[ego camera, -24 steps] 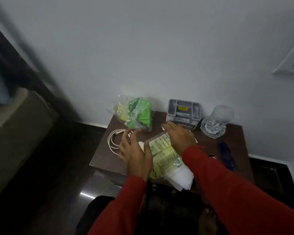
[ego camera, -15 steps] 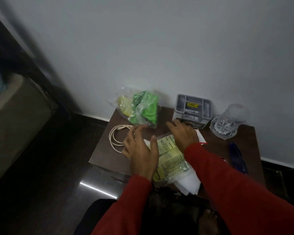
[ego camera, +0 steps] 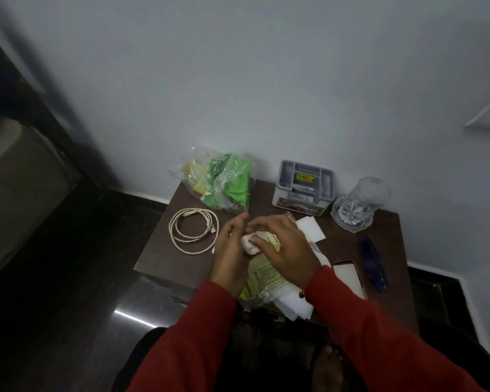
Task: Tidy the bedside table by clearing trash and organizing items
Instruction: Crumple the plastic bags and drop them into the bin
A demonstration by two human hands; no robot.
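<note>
Crumpling pale wad point(ego camera: 248, 244) | both hands point(ego camera: 232, 250) pinch it | yellow printed wrapper point(ego camera: 262, 278) beneath

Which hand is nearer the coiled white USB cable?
Left. The left hand is just right of the coiled white USB cable; the right hand is farther right, beyond the left.

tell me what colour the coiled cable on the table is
Cream white: the coiled cable shows best in the head view, left of both hands.
</note>
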